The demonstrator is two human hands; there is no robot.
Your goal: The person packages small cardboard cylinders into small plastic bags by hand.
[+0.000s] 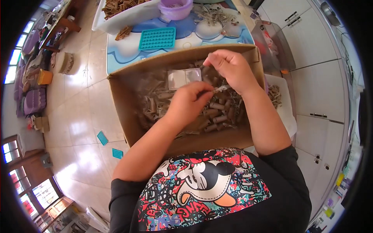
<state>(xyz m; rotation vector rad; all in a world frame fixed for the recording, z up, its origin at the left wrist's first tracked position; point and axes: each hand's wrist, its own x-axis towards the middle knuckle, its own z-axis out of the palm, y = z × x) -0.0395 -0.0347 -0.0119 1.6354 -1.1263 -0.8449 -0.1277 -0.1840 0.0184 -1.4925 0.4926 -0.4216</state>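
Your left hand [190,100] pinches a shiny bit [220,89], lengthwise left to right, over the box [125,101]; your right hand [232,72] curls, contents unclear; lettering marks your shirt [210,190].

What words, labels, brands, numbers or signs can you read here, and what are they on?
Black shirt: colourful graffiti-style lettering around a cartoon figure, some of it readable, but I won't copy it out.
Pale packet in the cardboard box: too blurred to tell whether it has print.
Small pale item at the left hand: too small to tell.
Yellow item, far right: too small to read.
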